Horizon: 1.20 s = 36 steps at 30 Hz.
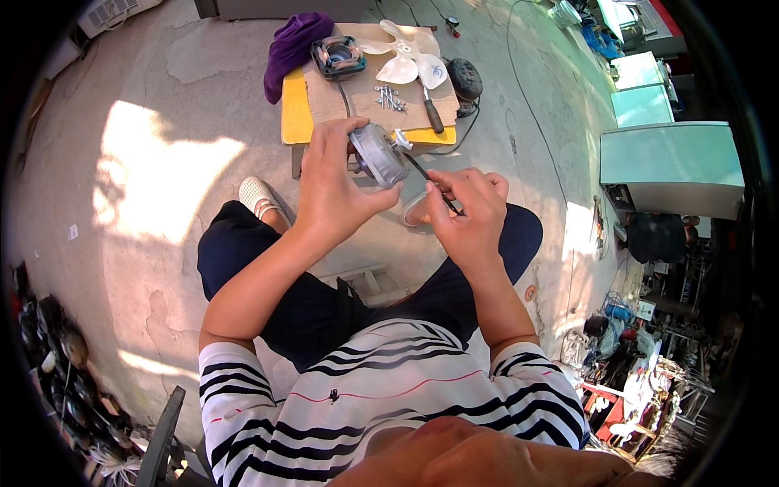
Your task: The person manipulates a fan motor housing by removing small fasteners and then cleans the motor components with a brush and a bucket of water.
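Note:
In front of me, above the near edge of a small yellow table (295, 109), my left hand (333, 174) grips a round grey motor housing (379, 154) by its rim, tilted on its side. A small white fitting (402, 140) sticks out of the housing's right face. My right hand (471, 203) pinches a thin black cord (418, 168) between thumb and fingers. The cord runs up toward the housing; where it joins is hard to see. On the cardboard (365, 96) beyond lie a motor stator (337, 57), several screws (390, 99), a dark-handled screwdriver (433, 114) and a white fan blade (406, 53).
A purple cloth (294, 49) hangs over the table's far left corner. Beside its right edge is a black rounded object (464, 79) with a cord. A pale green cabinet (669, 158) stands at the right. Piled parts (69, 357) lie at the lower left.

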Tool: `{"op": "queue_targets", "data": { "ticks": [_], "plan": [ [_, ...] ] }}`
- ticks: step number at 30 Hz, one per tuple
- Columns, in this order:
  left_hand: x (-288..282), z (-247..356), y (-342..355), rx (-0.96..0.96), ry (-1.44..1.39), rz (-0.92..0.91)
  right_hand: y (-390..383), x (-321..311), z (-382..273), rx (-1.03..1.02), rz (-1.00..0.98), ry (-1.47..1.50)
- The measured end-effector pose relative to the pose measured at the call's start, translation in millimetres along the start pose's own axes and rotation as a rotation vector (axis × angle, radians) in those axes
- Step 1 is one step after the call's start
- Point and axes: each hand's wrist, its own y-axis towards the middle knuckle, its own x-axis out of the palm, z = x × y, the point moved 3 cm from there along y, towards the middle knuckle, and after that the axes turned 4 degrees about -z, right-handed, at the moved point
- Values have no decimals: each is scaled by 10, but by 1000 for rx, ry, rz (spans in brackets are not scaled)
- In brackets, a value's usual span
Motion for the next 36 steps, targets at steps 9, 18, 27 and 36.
{"op": "queue_targets", "data": {
  "ticks": [9,18,27,36],
  "plan": [
    [-39,-15,20,-81,-124,6,-27,-105,78,-9,41,-98],
    [33,-143,26,-324,-415,-161,-66,-70,431,482,-92,642],
    [66,-114,54,-261,-738,-234,-247,155,700,1038,-420,1466],
    [49,-140,87,-282,-790,-229,-257,128,730,1055,-399,1376]
  ]
}}
